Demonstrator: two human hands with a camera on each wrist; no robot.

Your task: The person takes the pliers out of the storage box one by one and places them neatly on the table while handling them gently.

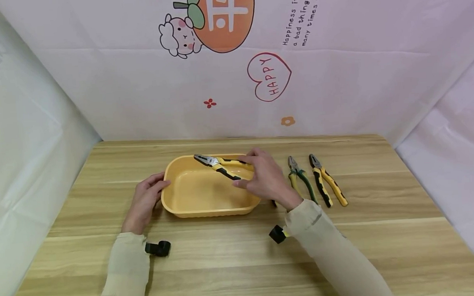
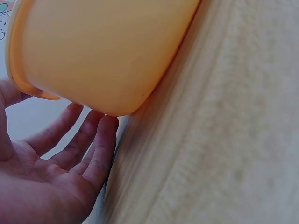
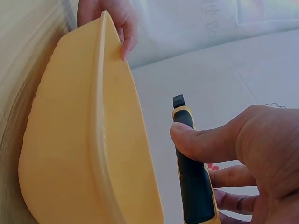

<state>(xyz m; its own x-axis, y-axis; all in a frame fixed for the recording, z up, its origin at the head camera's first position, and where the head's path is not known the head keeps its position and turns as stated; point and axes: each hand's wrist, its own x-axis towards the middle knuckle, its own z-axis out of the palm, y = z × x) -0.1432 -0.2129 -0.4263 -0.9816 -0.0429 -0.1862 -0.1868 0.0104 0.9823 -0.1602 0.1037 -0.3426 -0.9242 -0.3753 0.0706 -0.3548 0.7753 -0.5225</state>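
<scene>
A pair of combination pliers with yellow and black handles is held over the yellow plastic basin, its metal jaws pointing left. My right hand grips it by the handles, the thumb on one black grip in the right wrist view. At the basin's left end, my left hand holds the rim, thumb over the edge and inside. The other fingers of that hand touch the outer wall from below the rim in the left wrist view. The basin's floor shows bare.
Right of the basin lie green-handled pliers and another yellow and black pair on the wooden table. A dark tip of something else peeks out beside my right wrist. A printed white cloth hangs behind the table.
</scene>
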